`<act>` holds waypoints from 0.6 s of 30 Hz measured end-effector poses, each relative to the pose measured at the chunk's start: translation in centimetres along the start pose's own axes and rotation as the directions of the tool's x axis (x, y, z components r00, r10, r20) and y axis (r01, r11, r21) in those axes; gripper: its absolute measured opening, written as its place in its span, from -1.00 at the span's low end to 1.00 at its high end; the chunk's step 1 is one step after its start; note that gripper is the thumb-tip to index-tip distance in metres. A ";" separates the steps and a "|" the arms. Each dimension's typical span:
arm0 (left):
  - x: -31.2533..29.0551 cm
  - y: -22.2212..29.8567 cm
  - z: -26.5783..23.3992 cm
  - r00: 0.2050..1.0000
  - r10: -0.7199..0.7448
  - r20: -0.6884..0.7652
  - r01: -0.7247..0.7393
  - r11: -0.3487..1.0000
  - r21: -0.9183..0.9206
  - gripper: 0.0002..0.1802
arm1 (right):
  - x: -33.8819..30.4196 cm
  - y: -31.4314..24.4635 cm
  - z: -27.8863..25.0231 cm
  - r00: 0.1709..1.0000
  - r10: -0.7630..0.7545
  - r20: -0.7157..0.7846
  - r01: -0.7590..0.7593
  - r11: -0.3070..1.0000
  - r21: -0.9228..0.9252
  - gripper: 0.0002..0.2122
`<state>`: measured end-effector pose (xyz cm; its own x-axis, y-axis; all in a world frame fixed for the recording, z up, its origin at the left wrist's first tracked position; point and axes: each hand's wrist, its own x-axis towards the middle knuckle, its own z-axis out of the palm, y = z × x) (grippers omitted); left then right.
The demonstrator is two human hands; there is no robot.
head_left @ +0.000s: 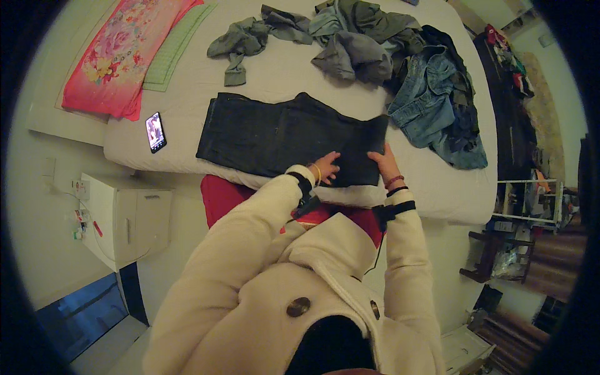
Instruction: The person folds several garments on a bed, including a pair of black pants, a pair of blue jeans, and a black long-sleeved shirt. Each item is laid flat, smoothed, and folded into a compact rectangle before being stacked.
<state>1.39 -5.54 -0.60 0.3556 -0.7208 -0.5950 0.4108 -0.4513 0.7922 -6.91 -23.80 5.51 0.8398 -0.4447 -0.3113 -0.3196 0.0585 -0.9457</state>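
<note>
A pair of dark trousers (269, 134) lies lengthwise along the near side of the bed, folded and mostly flat. My left hand (326, 169) rests on the near edge of the cloth, its fingers apart. At the right end, my right hand (386, 164) grips the edge, with the thumb on top and the other fingers partly hidden. That end of the trousers is slightly raised near the hand. Both wrists carry dark straps over cream sleeves.
Blue jeans (422, 94) lie heaped to the right, next to crumpled grey-green clothes (356, 53). A lit phone (155, 132) lies at the left edge of the bed (181, 112). Farther left are a pink floral cloth (109, 59) and a white bedside cabinet (140, 219).
</note>
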 end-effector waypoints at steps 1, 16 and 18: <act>-0.1 -0.3 0.1 1.000 -0.011 0.008 0.012 0.994 -0.105 -0.43 | -0.1 -1.2 1.3 0.998 -0.016 0.062 0.015 1.000 0.016 -0.41; -6.4 -3.8 -12.2 0.952 -0.164 -0.258 0.006 0.855 -0.519 -0.55 | -0.6 0.6 20.3 0.894 0.017 0.447 0.161 0.920 -0.358 -0.45; -6.1 -4.2 -11.8 0.965 -0.080 -0.249 -0.027 0.916 -0.399 -0.53 | -1.1 1.2 18.8 0.877 0.010 0.479 0.154 0.940 -0.303 -0.51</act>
<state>7.41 7.01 -1.90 0.5196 -0.5288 -0.6711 0.7019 -0.1837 0.6882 0.05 -6.48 2.97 0.9440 0.0390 -0.3277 -0.3039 -0.2846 -0.9092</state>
